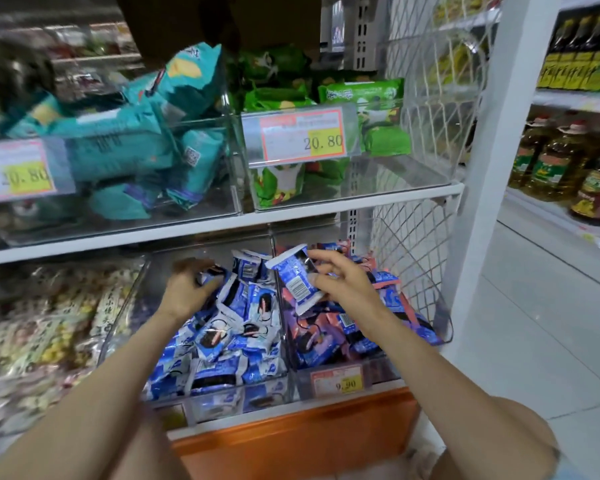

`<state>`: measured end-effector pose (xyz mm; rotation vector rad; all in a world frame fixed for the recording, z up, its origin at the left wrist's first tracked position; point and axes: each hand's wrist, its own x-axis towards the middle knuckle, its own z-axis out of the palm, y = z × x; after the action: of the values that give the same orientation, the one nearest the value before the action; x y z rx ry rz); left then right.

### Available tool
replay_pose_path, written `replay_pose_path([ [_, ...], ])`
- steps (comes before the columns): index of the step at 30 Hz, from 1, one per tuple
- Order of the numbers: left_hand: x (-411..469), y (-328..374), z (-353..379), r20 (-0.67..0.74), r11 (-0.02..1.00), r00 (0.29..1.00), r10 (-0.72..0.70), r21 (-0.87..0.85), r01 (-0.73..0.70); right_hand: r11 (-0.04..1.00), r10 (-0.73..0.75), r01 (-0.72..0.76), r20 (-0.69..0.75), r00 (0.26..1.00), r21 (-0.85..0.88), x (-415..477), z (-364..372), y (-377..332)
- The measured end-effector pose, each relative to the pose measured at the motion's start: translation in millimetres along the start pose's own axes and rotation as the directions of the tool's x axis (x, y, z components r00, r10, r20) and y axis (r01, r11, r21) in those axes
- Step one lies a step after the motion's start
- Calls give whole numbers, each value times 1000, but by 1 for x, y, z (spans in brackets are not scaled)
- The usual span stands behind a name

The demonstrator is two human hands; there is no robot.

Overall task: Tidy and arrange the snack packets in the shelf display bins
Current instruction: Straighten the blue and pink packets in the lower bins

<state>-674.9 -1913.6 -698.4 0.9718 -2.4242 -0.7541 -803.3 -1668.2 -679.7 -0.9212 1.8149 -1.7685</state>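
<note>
While both hands work the lower shelf, we record the right hand (340,285) clamped on one blue packet (293,277), thumb and fingers across its width. It is held clear above the divider between the blue bin (222,400) and the pink bin (381,370). At nine o'clock from it, the left hand (187,292) curls its fingers over the heap (236,334) at the blue bin's twelve o'clock end. Blur prevents us confirming a firm hold. We judge the packet light, its film soft and slippery, and its biscuits likely brittle. It is best held lightly across the flat faces or by a crimped end, never squeezed.
</note>
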Motion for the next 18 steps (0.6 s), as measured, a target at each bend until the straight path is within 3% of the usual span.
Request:
replay_pose_path([
  [2, 4, -10, 4, 66, 989, 996, -52, 145, 42, 999, -12, 12, 10, 1000, 33, 3, 8, 0],
  [4, 5, -8, 6, 36, 977, 999, -36, 212, 27, 998, -17, 16, 18, 1000, 60, 8, 16, 1],
  [7, -4, 17, 4, -35, 987, 986, 163, 10, -163, 997, -15, 14, 12, 1000, 71, 16, 30, 8],
  [12, -22, 45, 9, 71, 907, 967, 245, -369, -203, 997, -14, 15, -22, 1000, 69, 24, 47, 15],
  [15, -21, 41, 11, 84, 893, 965, 248, -405, -194, 998, -4, 4, -9, 1000, 63, 27, 48, 17],
  [18, -19, 37, 7, -6, 919, 967, 256, -309, -246, 996, 7, 0, -77, 997, 85, 32, 36, 16],
])
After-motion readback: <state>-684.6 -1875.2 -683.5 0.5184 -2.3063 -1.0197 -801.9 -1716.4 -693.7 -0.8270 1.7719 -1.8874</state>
